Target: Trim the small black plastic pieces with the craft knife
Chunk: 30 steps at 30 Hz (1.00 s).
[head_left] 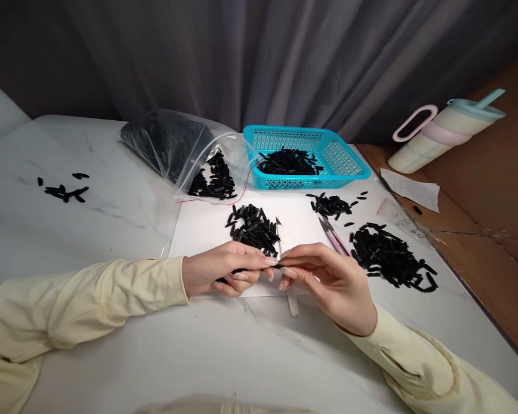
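My left hand (228, 267) is closed around small black strips (240, 269), one tip poking out below the fingers. At its fingertips, my right hand (328, 282) pinches the far end of a thin black piece (278, 265); what exactly the piece is stays mostly hidden by the fingers. Just beyond both hands lies a heap of short black strips (254, 227) on a white sheet (198, 230). A craft knife (281, 233) with a pale wrapped handle points away from me, its middle covered by my hands. Pink-handled thread snips (334, 236) rest right of it.
Black strips fill part of a blue basket (311, 183) and a clear zip bag (190, 152) at the back. More lie in a large pile (391, 256) and a small pile (330, 204) on the right, with several loose at far left. A tumbler (446, 135) stands back right.
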Each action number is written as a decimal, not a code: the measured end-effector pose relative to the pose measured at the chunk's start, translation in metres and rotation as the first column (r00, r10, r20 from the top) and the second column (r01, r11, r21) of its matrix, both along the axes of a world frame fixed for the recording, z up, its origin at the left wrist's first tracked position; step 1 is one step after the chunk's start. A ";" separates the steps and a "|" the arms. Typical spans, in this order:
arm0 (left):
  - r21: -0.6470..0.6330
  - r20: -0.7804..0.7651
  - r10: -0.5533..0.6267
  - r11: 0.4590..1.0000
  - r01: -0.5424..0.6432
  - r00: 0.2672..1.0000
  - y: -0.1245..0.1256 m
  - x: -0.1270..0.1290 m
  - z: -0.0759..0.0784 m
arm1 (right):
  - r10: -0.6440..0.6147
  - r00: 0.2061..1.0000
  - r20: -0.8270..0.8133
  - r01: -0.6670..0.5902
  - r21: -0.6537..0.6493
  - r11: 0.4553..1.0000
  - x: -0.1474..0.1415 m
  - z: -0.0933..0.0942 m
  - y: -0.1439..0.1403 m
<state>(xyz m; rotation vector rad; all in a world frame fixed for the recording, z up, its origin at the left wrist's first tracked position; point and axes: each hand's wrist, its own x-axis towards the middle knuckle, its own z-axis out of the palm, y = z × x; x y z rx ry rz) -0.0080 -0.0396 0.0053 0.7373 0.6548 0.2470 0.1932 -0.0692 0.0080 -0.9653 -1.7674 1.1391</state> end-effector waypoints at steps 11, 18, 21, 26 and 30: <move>-0.017 -0.001 -0.008 1.000 0.008 1.000 0.001 -0.001 -0.003 | -0.244 0.893 0.377 -0.082 0.671 0.737 0.009 -0.011 -0.006; -0.061 0.015 -0.005 0.998 0.006 1.000 0.002 -0.003 -0.003 | -0.191 0.898 0.396 -0.139 0.668 0.731 0.012 -0.013 -0.003; -0.077 0.020 -0.002 0.997 0.004 1.000 0.003 -0.002 -0.003 | -0.204 0.899 0.388 -0.114 0.657 0.745 0.010 -0.011 -0.003; -0.051 0.030 -0.030 0.998 0.031 0.999 0.002 -0.002 -0.002 | -0.201 0.919 0.338 -0.067 0.638 0.767 0.005 -0.009 -0.002; -0.013 0.016 -0.072 0.997 0.073 0.997 0.001 -0.002 0.000 | -0.084 0.943 0.321 -0.094 0.502 0.860 0.003 -0.007 -0.001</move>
